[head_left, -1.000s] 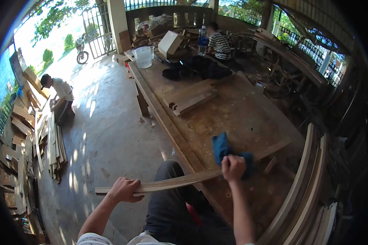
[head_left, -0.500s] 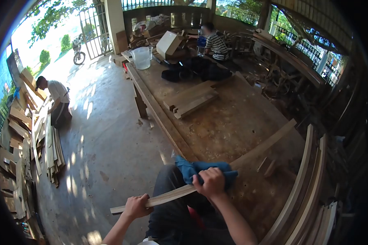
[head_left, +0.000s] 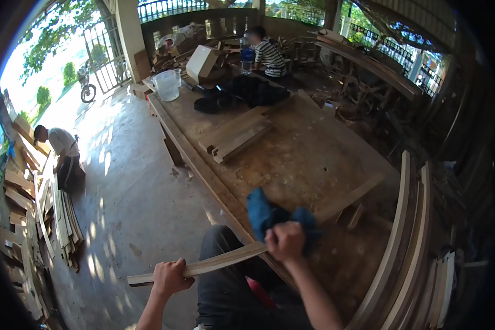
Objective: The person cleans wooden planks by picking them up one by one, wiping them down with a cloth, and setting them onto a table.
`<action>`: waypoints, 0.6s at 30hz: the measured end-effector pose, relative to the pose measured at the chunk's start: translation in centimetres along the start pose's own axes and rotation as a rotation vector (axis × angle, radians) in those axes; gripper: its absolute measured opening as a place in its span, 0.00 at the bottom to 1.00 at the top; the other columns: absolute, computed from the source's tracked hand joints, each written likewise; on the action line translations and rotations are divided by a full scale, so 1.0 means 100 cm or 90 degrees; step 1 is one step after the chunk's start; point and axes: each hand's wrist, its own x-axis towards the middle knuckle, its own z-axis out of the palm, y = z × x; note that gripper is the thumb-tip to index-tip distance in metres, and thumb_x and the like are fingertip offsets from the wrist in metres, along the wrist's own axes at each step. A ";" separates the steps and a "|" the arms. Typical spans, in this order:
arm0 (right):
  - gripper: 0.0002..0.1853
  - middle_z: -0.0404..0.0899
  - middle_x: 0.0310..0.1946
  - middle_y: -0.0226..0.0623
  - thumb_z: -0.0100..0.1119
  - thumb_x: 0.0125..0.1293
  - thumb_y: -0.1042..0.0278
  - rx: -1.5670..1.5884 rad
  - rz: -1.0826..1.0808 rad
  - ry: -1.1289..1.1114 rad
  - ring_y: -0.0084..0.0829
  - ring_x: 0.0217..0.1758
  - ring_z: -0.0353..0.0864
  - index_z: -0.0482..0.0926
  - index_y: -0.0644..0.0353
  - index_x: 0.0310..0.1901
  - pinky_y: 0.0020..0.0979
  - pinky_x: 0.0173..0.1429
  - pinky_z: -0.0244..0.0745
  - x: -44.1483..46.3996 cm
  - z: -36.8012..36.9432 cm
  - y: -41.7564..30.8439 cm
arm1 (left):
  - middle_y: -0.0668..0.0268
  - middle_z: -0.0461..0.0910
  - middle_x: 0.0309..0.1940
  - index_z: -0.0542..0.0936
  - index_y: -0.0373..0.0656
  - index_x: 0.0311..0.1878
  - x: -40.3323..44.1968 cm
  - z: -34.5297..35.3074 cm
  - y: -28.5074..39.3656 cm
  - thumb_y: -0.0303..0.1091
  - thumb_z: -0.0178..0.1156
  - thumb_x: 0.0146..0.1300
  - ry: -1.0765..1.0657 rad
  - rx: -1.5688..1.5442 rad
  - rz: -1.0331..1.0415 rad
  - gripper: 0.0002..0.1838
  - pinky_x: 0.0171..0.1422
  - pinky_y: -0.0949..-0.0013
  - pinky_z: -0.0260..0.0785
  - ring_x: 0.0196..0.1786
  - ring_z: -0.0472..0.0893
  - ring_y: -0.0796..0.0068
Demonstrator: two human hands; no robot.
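My left hand is wrapped around the near end of a long wooden strip, over the floor beside my knee. The strip runs across my thigh and over the table edge, and its far part lies above the tabletop. My right hand is closed on a blue cloth against the strip, a little blurred by motion. The cloth and hand cover the strip's middle. Beneath is the wooden table, with small wood blocks just right of the cloth.
Several long wooden strips stand at the right. Jointed boards, a dark cloth bundle and a clear plastic bucket sit on the table. One person bends over timber at left; another is behind the table.
My right hand and the blue cloth have slid farther along the strip, away from my left hand. The left hand keeps its hold. The view has turned slightly to the right.
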 end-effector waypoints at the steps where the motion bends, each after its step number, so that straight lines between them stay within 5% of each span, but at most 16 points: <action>1: 0.15 0.73 0.20 0.43 0.58 0.58 0.59 0.019 0.005 -0.005 0.46 0.29 0.76 0.71 0.55 0.19 0.48 0.39 0.68 -0.005 0.012 -0.028 | 0.59 0.82 0.21 0.76 0.45 0.30 0.001 0.002 0.003 0.48 0.69 0.41 0.000 0.001 0.007 0.20 0.34 0.55 0.77 0.27 0.84 0.55; 8: 0.16 0.72 0.24 0.36 0.57 0.65 0.53 0.109 -0.137 -0.124 0.40 0.32 0.75 0.73 0.54 0.26 0.41 0.42 0.68 -0.060 0.080 -0.133 | 0.57 0.83 0.23 0.77 0.45 0.30 -0.017 0.046 0.008 0.50 0.70 0.42 0.012 -0.067 -0.002 0.20 0.36 0.52 0.77 0.28 0.84 0.51; 18: 0.14 0.76 0.22 0.43 0.62 0.57 0.61 -0.041 -0.160 0.044 0.47 0.31 0.78 0.74 0.57 0.20 0.44 0.46 0.71 0.061 -0.058 0.100 | 0.60 0.83 0.23 0.78 0.46 0.33 -0.023 0.061 0.014 0.49 0.68 0.44 0.034 -0.108 -0.032 0.19 0.36 0.55 0.77 0.29 0.85 0.54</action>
